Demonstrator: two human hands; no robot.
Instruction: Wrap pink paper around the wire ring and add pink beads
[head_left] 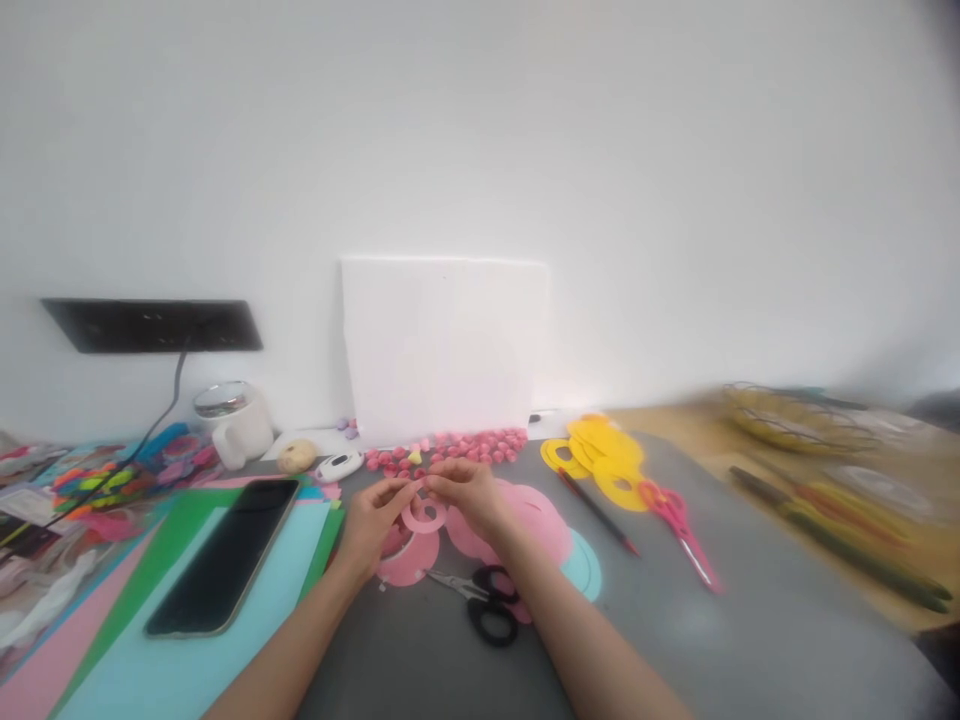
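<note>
My left hand (376, 522) and my right hand (471, 494) meet at the middle of the table, fingertips pinched close together. Between them they hold a pink paper spiral (425, 516), a curled strip hanging below the fingers. Under my left hand lies a pink paper disc (411, 562). Several larger pink paper circles (529, 525) spread beneath my right wrist, with a light blue paper circle (586, 568) partly under them. Black-handled scissors (489, 607) lie between my forearms. Just behind my hands are many small rolled pink paper flowers (480, 446).
A white board (446, 350) leans on the wall. To the right lie yellow paper spirals (606, 455), a pencil (600, 512) and pink scissors (681, 530). On the left, a phone (225, 560) rests on coloured paper sheets (300, 540), near a white mug (238, 430).
</note>
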